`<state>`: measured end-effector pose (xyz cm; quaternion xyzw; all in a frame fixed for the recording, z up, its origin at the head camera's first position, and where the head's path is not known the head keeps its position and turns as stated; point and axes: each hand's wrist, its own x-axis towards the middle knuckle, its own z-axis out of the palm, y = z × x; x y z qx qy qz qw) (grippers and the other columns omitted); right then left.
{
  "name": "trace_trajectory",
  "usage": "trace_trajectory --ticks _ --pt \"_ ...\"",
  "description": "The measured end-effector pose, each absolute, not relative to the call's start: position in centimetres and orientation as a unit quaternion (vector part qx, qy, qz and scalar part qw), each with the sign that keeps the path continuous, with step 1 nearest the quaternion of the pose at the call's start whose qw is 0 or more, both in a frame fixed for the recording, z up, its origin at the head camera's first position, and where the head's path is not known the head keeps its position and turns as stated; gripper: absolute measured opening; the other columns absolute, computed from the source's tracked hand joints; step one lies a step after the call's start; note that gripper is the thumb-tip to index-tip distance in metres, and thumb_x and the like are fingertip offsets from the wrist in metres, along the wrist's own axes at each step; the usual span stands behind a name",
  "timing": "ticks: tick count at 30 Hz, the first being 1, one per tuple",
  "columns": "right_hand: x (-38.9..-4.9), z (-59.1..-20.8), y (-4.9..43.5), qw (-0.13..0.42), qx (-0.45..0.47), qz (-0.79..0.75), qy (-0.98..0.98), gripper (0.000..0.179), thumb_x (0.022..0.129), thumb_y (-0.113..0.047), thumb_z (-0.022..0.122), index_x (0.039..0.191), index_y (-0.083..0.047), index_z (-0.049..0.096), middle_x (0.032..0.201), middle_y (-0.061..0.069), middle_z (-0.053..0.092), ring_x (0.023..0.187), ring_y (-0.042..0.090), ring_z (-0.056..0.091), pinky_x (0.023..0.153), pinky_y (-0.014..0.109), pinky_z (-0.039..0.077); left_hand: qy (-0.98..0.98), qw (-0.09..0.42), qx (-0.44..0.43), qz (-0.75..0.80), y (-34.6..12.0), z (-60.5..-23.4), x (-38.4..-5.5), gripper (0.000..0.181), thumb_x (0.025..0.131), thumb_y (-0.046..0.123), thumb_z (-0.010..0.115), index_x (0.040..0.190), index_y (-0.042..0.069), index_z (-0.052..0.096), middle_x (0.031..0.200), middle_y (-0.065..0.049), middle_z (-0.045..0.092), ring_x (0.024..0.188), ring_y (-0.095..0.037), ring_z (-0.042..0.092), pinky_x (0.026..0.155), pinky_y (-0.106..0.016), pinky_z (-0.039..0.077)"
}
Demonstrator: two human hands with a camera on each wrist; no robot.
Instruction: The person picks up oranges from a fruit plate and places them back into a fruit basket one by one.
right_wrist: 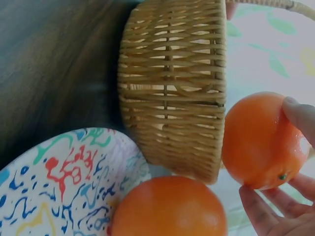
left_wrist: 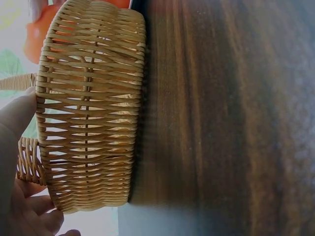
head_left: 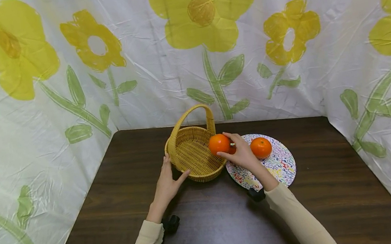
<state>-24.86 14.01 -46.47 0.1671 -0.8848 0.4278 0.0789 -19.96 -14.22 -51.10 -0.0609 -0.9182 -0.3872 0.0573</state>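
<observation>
My right hand [head_left: 242, 155] pinches an orange [head_left: 219, 144] between thumb and fingers, over the right rim of a yellow wicker basket [head_left: 202, 177]. In the right wrist view, the held orange [right_wrist: 263, 142] shows its green stem spot, level with the rim. My left hand [head_left: 165, 184] is at the basket's left side, fingers extended and thumb spread apart. The left wrist view shows its thumb [left_wrist: 19, 113] at the rim beside the handle base. A second orange [head_left: 261, 147] sits on a patterned plate [head_left: 281, 164]; another [head_left: 232, 149] is partly hidden behind my right hand.
The basket's arched handle [head_left: 194, 109] stands upright over it. Plate and basket stand close together on a dark wood table [head_left: 208, 226]. A white curtain [head_left: 154, 86] with yellow flowers hangs behind the table and along both sides.
</observation>
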Motion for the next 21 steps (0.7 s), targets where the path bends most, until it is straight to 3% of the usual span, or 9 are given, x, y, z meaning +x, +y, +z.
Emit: trace_trajectory --ticks 10,21 --pt "-25.4 -46.8 12.8 0.066 0.172 0.44 -0.879 0.076 0.076 -0.044 0.073 0.138 -0.011 0.044 0.126 0.012 0.048 0.102 0.027 0.057 0.076 0.041 0.054 -0.919 0.056 -0.06 -0.385 -14.2 -51.1 -19.9 0.097 0.082 0.061 0.057 0.15 0.012 0.008 0.156 -0.008 0.003 0.143 -0.023 0.005 0.11 -0.052 0.022" --pt "-26.2 -47.5 11.6 0.063 0.179 0.425 -0.885 0.075 0.077 -0.04 0.074 0.138 -0.008 0.044 0.126 0.013 0.047 0.107 0.03 0.056 0.083 0.042 0.052 -0.921 0.061 -0.062 -0.379 -14.3 -51.3 -19.9 0.099 0.081 0.065 0.054 0.15 0.012 0.008 0.156 -0.011 0.004 0.143 -0.027 0.009 0.108 -0.053 0.023"
